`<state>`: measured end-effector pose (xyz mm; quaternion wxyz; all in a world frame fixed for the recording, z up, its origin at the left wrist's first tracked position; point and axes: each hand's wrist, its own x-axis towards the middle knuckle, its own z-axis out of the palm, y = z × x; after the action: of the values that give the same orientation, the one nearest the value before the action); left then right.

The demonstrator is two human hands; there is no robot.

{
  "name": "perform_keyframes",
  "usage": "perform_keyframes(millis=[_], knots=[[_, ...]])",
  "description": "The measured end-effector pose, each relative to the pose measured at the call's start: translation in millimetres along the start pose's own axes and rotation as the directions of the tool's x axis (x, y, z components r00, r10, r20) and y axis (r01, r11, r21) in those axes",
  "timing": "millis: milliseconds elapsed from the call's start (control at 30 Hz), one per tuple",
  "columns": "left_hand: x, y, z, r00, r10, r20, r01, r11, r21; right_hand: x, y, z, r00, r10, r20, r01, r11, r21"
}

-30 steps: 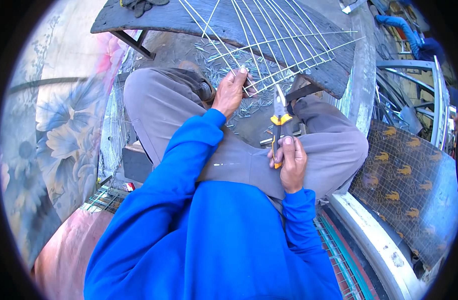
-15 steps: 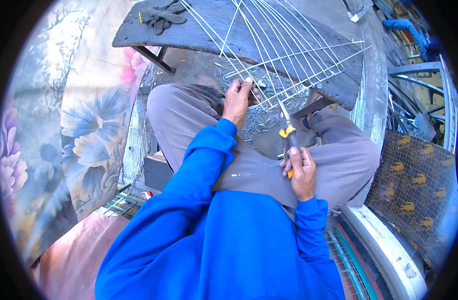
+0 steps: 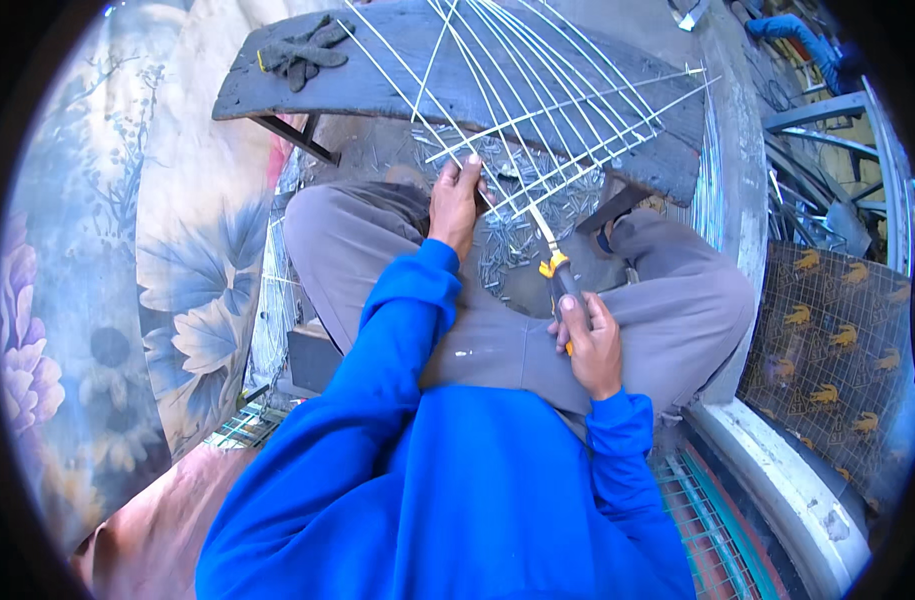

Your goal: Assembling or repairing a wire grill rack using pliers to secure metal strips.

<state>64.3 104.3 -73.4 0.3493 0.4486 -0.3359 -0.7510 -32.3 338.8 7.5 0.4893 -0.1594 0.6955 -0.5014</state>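
A lattice of thin metal rods [image 3: 555, 128] rests over the bench, several rods fanning out and two crossing them near my end. My left hand [image 3: 455, 208] pinches its near left corner, thumb on top; some fingers are hidden beneath. In my right hand [image 3: 593, 345] are long-nosed pliers [image 3: 554, 265] with yellow and dark handles. The handles are gripped, and the jaws point away from me, touching or just under the near crossing rod. Whether the jaws are closed on a rod I cannot tell.
The dark wooden bench [image 3: 357, 80] spans the far side, with a grey glove [image 3: 305, 54] on its left end. Cut metal bits [image 3: 512, 235] litter the ground between my legs. Floral cloth [image 3: 202, 250] hangs at left; a metal frame [image 3: 837, 125] stands at right.
The pliers' jaws have come up to the lattice's near crossing rod, and their handles look closer together. My left hand keeps its hold. The whole view has shifted slightly.
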Motion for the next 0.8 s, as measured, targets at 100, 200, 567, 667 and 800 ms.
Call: perform_keyframes(millis=[100, 200, 567, 667, 800], knots=[[-3.2, 1.3, 0.5, 0.998, -0.063, -0.014, 0.064, 0.997, 0.034, -0.9, 1.1, -0.7, 1.0, -0.011, -0.008, 0.011, 1.0, 0.012], [-12.6, 0.8, 5.5, 0.981, 0.059, -0.185, -0.034, 0.99, 0.138, -3.2, 2.8, -1.8, 1.0, -0.021, -0.015, 0.021, 1.0, 0.014], [21.7, 54.8, -23.7, 0.908, 0.267, -0.324, -0.136, 0.917, 0.374, 0.0, 2.5, -5.8, 1.0, -0.018, -0.011, 0.018, 0.998, 0.063], [24.9, 47.2, -31.2, 0.921, 0.168, -0.351, -0.047, 0.944, 0.326, 1.8, 5.1, -3.0, 1.0, -0.013, -0.011, 0.013, 0.997, 0.076], [41.2, 42.8, -49.6, 0.792, 0.382, -0.477, -0.175, 0.89, 0.421, 5.6, 7.2, 0.3, 1.0, -0.012, -0.011, 0.013, 0.997, 0.072]])
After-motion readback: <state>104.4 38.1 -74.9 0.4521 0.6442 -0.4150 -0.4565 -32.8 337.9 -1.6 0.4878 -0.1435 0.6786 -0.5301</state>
